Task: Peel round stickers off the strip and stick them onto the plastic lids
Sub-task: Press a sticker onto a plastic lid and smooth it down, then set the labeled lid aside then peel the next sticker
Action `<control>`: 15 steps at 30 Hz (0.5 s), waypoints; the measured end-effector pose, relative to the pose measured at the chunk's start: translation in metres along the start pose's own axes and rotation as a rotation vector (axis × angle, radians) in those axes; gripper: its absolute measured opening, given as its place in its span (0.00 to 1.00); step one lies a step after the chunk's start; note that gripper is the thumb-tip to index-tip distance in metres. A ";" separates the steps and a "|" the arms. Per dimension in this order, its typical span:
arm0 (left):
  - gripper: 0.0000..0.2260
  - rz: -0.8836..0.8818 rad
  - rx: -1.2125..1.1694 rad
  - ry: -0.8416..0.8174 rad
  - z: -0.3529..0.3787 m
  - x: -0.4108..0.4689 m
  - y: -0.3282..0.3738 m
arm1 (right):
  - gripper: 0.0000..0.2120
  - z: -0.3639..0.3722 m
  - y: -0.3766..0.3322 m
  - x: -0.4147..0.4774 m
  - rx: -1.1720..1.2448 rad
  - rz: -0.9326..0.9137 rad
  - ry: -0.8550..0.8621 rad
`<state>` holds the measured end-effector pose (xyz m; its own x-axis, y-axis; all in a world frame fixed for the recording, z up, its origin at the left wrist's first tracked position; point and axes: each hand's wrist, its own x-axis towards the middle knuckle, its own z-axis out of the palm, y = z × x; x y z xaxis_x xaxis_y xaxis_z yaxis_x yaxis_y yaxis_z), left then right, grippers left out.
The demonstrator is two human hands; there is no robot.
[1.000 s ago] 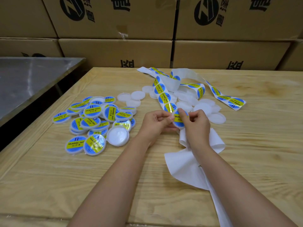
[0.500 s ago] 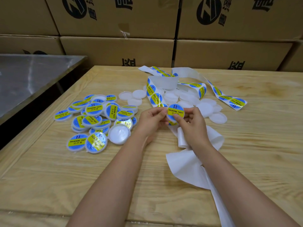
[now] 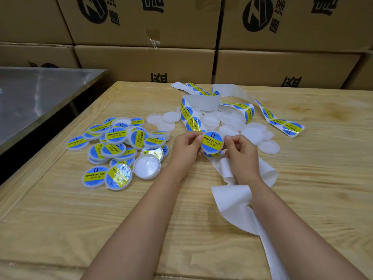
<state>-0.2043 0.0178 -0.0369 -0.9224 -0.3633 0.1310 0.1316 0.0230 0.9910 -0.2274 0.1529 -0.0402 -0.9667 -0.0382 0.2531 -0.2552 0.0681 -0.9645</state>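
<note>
Sticker strip loops over the far side of the worktop, labelled lids heaped toward its left edge, as I watch the left hand and right hand each pinch one stickered lid mid-worktop.

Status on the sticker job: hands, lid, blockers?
Left hand and right hand both pinch one stickered lid. Sticker strip lies behind. Nothing blocking.

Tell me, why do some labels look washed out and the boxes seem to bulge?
Head view: light glares off the glossy stickered lid at the pile's front and one sticker on the strip; the wide-angle lens bows the cardboard boxes and wooden table edge; the held lid reads sharp.
</note>
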 end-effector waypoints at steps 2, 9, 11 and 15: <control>0.09 0.075 0.091 0.022 0.002 -0.002 0.003 | 0.08 0.000 0.000 0.000 -0.026 0.009 0.015; 0.12 0.328 0.419 0.470 -0.031 0.009 0.034 | 0.12 -0.002 0.002 0.004 -0.176 0.037 0.100; 0.14 0.267 0.493 0.573 -0.053 0.014 0.041 | 0.15 -0.002 0.002 0.004 -0.271 0.044 0.067; 0.16 0.100 0.764 0.685 -0.088 0.016 0.035 | 0.19 -0.002 0.003 0.003 -0.467 0.025 0.002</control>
<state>-0.1822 -0.0693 -0.0028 -0.4840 -0.7745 0.4073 -0.2905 0.5813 0.7601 -0.2308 0.1549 -0.0425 -0.9726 -0.0283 0.2306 -0.2124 0.5102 -0.8334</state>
